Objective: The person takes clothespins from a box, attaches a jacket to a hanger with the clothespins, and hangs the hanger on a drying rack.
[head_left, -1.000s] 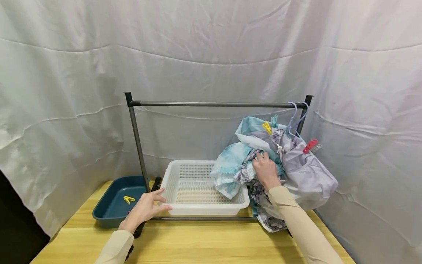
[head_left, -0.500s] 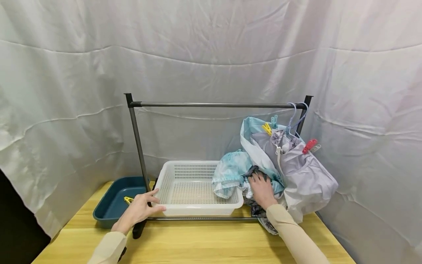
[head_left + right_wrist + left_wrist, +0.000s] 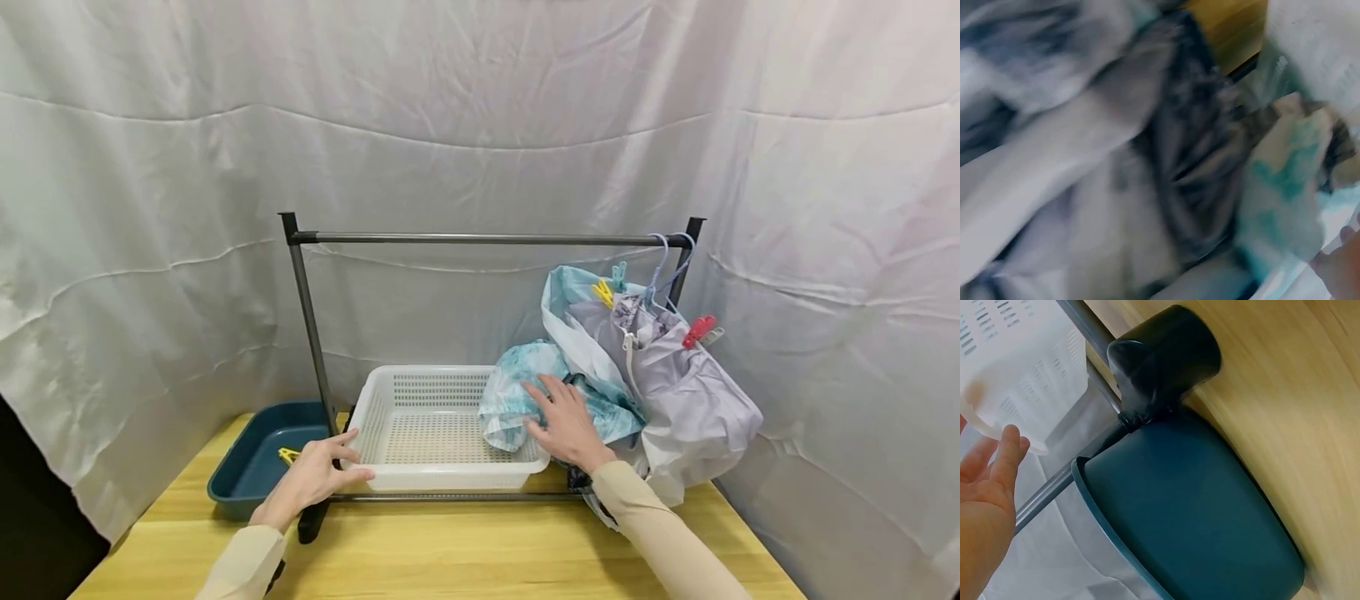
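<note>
My left hand [image 3: 311, 479] holds the near left corner of a white slotted plastic basket [image 3: 450, 475], thumb at the front and fingers at the side. In the left wrist view its fingertips [image 3: 1010, 437] lie right at the basket's rim. My right hand [image 3: 570, 429], fingers spread, is over a teal-and-white garment [image 3: 517, 379] that droops into the basket's right side. A dark patterned cloth [image 3: 1191, 156] hangs beside it, blurred in the right wrist view. A lavender-grey garment [image 3: 693, 400] hangs further right from blue hangers [image 3: 656, 275], partly covering the others.
A dark metal rack [image 3: 480, 239] stands over the basket, its lower bar running in front. Yellow [image 3: 602, 292] and red clothespins [image 3: 698, 332] grip the garments. At left, a dark teal tub [image 3: 247, 500] contains a yellow clothespin [image 3: 288, 456]. Pale curtains surround the wooden table [image 3: 450, 550].
The basket and my left hand have shifted left. My right hand has let go of the bunched patterned cloth, which has dropped down, and moved left with fingers spread.
</note>
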`<state>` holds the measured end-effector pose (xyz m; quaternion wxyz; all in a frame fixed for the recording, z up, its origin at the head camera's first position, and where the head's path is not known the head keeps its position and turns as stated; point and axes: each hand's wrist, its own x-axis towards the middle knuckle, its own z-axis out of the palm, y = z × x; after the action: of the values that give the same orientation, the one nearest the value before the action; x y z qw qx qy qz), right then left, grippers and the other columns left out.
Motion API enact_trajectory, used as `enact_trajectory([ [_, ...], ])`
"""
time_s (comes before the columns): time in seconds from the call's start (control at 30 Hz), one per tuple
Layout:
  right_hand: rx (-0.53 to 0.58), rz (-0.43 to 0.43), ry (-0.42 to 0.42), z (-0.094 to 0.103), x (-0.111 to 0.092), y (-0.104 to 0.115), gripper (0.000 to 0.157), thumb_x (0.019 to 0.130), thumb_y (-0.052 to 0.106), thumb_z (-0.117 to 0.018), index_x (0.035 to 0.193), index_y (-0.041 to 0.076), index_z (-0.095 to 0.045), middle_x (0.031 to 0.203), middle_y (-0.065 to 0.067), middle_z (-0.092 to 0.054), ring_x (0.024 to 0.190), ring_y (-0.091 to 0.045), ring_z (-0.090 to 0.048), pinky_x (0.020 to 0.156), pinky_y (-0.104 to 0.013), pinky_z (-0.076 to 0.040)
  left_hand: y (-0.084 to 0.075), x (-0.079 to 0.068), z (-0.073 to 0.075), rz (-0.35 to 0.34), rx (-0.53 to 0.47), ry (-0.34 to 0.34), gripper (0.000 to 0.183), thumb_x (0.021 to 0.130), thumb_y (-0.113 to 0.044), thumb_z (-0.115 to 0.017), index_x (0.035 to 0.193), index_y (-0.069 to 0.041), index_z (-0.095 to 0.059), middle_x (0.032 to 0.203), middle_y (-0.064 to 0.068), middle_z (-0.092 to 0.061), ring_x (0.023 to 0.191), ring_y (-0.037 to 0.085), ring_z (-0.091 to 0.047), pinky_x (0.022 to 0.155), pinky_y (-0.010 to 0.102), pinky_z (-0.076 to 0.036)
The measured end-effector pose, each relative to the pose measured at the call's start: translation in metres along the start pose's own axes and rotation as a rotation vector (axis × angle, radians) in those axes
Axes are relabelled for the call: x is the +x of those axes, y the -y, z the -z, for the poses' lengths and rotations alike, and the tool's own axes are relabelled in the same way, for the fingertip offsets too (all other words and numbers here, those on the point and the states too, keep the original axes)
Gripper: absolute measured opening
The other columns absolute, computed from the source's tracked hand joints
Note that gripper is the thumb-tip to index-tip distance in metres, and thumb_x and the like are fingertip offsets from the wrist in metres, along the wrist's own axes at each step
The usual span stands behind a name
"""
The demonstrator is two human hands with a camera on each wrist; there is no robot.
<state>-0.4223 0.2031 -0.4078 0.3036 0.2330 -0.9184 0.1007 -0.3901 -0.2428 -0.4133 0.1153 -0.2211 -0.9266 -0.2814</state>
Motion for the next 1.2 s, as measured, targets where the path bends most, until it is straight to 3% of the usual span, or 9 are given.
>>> enact_trajectory([
  [0.1, -0.059, -0.003, 0.079, -0.006, 0.012, 0.009, 0.074, 0.087, 0.043, -0.073, 0.151, 0.027, -0.04, 0.158, -0.015, -0.03, 0.146, -0.038, -0.025, 0.112, -0.065, -0.024, 0.002, 0.0, -0.001, 0.003, 0.002, -0.001, 0.05, 0.078, -0.052, -0.076, 0.097, -0.006, -0.078, 0.142, 0.019, -0.053, 0.09, 0.032, -0.067, 0.057, 0.023, -0.043],
  [0.3, -0.154, -0.044, 0.198, -0.016, 0.031, 0.02, 0.088, 0.076, 0.046, -0.082, 0.151, 0.035, -0.037, 0.163, -0.012, -0.018, 0.15, -0.042, -0.012, 0.11, -0.072, -0.019, 0.007, -0.004, 0.0, 0.038, 0.012, 0.002, 0.051, 0.078, -0.056, -0.075, 0.099, -0.009, -0.078, 0.144, 0.017, -0.052, 0.119, 0.044, -0.057, 0.079, 0.039, -0.053],
  [0.43, -0.19, -0.119, 0.292, -0.019, 0.036, 0.022, 0.088, 0.075, 0.046, -0.082, 0.15, 0.035, -0.039, 0.162, -0.012, -0.023, 0.148, -0.046, -0.014, 0.109, -0.073, -0.02, 0.01, -0.003, 0.001, 0.056, 0.006, 0.009, 0.055, 0.077, -0.057, -0.075, 0.101, -0.007, -0.078, 0.145, 0.016, -0.051, 0.118, 0.044, -0.057, 0.07, 0.032, -0.05],
  [0.57, -0.169, -0.205, 0.367, -0.02, 0.039, 0.023, 0.078, 0.08, 0.036, -0.082, 0.147, 0.033, -0.043, 0.155, -0.013, -0.037, 0.143, -0.047, -0.027, 0.108, -0.071, -0.026, 0.011, 0.0, -0.001, 0.057, 0.0, 0.009, 0.055, 0.076, -0.056, -0.076, 0.1, -0.006, -0.078, 0.144, 0.017, -0.052, 0.108, 0.04, -0.062, 0.06, 0.026, -0.045],
  [0.63, -0.165, -0.227, 0.366, -0.02, 0.04, 0.022, 0.073, 0.081, 0.029, -0.081, 0.145, 0.032, -0.047, 0.149, -0.014, -0.043, 0.138, -0.045, -0.035, 0.106, -0.07, -0.03, 0.012, 0.003, -0.002, 0.053, -0.004, 0.004, 0.054, 0.076, -0.055, -0.077, 0.099, -0.006, -0.078, 0.144, 0.018, -0.052, 0.104, 0.036, -0.064, 0.059, 0.024, -0.043],
  [0.73, -0.184, -0.239, 0.338, -0.021, 0.04, 0.021, 0.066, 0.083, 0.019, -0.079, 0.141, 0.032, -0.051, 0.141, -0.014, -0.049, 0.129, -0.041, -0.045, 0.102, -0.069, -0.034, 0.013, 0.008, -0.005, 0.055, -0.035, 0.006, 0.054, 0.076, -0.053, -0.079, 0.1, -0.004, -0.078, 0.144, 0.019, -0.051, 0.077, 0.024, -0.063, 0.051, 0.024, -0.039],
  [0.87, -0.245, -0.239, 0.307, -0.025, 0.04, 0.019, 0.049, 0.087, 0.012, -0.073, 0.131, 0.028, -0.062, 0.13, -0.011, -0.054, 0.118, -0.037, -0.052, 0.099, -0.067, -0.037, 0.013, 0.013, -0.007, 0.043, -0.036, 0.01, 0.054, 0.076, -0.052, -0.079, 0.1, -0.004, -0.078, 0.144, 0.019, -0.052, 0.086, 0.032, -0.066, 0.055, 0.023, -0.041],
  [1.0, -0.312, -0.181, 0.251, -0.028, 0.039, 0.018, 0.031, 0.088, 0.009, -0.073, 0.115, 0.024, -0.073, 0.116, -0.007, -0.061, 0.11, -0.032, -0.057, 0.098, -0.064, -0.04, 0.015, 0.016, -0.007, 0.034, -0.022, 0.007, 0.054, 0.076, -0.053, -0.078, 0.1, -0.005, -0.078, 0.143, 0.018, -0.052, 0.118, 0.045, -0.057, 0.066, 0.027, -0.047],
  [1.2, -0.31, 0.012, 0.087, -0.024, 0.035, 0.007, 0.035, 0.091, 0.0, -0.063, 0.118, 0.02, -0.072, 0.101, -0.012, -0.058, 0.084, -0.03, -0.058, 0.073, -0.05, -0.05, 0.018, 0.019, -0.01, 0.036, -0.029, 0.01, 0.046, 0.078, -0.048, -0.079, 0.098, -0.007, -0.078, 0.144, 0.018, -0.052, 0.124, 0.047, -0.052, 0.078, 0.037, -0.053],
])
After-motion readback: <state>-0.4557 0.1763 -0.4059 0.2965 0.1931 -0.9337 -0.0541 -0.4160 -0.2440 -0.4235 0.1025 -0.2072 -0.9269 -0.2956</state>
